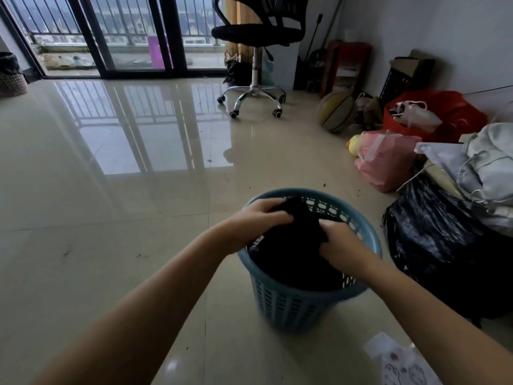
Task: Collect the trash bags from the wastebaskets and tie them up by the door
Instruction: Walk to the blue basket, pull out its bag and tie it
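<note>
A: Bottom right corner, a white printed sheet [399, 362] on the floor; the print is too blurred to read.

B: Lower centre, both hands over the blue perforated wastebasket [288, 307]. The left hand [261, 220] has fingers curled, bunching the black trash bag [291, 245] at the far rim. The right hand [338, 240] grips it on the right side.

A: The bag sits inside the basket, gathered at the top.

B: Right edge, a big black bag [433, 232] under grey bundles. Beyond, a pink bag [385, 159], a red bag [444, 112] and a basketball [336, 111].

A: Top centre, a black swivel chair [255, 34]. Far left, another lined wastebasket [11, 76]. No readable lettering anywhere.
</note>
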